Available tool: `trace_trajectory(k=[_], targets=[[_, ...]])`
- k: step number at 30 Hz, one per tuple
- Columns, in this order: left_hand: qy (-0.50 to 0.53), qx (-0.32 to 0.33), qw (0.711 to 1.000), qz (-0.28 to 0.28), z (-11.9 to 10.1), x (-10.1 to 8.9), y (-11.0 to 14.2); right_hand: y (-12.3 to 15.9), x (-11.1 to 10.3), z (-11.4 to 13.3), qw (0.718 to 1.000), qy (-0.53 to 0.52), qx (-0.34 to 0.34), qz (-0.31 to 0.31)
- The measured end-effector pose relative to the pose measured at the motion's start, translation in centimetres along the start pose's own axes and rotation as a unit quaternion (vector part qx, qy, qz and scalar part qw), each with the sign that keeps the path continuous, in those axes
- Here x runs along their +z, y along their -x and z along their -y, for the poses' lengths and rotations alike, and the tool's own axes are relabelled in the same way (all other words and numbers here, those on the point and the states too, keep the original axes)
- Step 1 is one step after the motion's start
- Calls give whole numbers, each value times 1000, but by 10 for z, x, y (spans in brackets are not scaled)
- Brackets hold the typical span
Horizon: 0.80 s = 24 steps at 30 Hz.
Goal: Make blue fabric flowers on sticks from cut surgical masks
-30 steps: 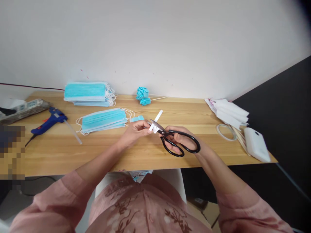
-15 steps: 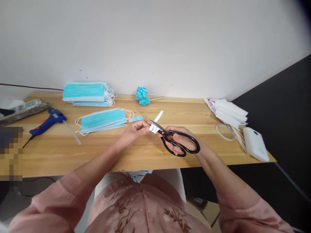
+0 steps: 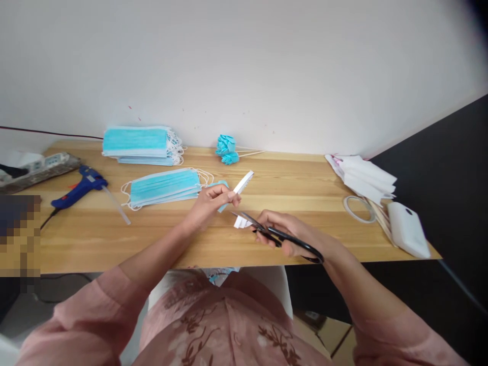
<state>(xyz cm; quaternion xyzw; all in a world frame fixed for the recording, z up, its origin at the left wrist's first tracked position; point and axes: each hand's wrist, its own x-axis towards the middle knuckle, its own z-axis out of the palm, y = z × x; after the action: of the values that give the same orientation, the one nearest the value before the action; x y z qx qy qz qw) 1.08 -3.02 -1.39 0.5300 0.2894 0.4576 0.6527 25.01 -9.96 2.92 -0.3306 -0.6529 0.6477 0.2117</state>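
My left hand (image 3: 212, 201) pinches a narrow white and blue strip (image 3: 239, 187) that points up and to the right above the wooden table (image 3: 95, 239). My right hand (image 3: 284, 231) grips black-handled scissors (image 3: 284, 238), held low over the table with the blades pointing left. A small white cut-off piece (image 3: 241, 222) lies on the table just under the blade tips. A short pile of blue face masks (image 3: 163, 186) lies left of my left hand.
A taller stack of blue masks (image 3: 139, 145) and small blue folded flowers (image 3: 226, 149) sit by the wall. A blue glue gun (image 3: 78, 187) and a power strip (image 3: 38, 168) lie at the left. White sheets (image 3: 364, 175), a tape ring (image 3: 356, 207) and a white device (image 3: 407, 230) sit at the right.
The scissors have come away from the strip and dropped toward the table. A white piece now lies on the table. My left hand has lifted the remaining strip slightly.
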Motion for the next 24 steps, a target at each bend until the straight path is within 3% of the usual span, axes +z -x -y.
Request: trace_trajectory(k=[10,24], targets=[[-3,-10,1000,22,-4,-1,1,8,-14,1,996,-18,-90,-15],[7,13,999,30,2,-5,-1,-1,-17,-2,997,-44,-62,0]])
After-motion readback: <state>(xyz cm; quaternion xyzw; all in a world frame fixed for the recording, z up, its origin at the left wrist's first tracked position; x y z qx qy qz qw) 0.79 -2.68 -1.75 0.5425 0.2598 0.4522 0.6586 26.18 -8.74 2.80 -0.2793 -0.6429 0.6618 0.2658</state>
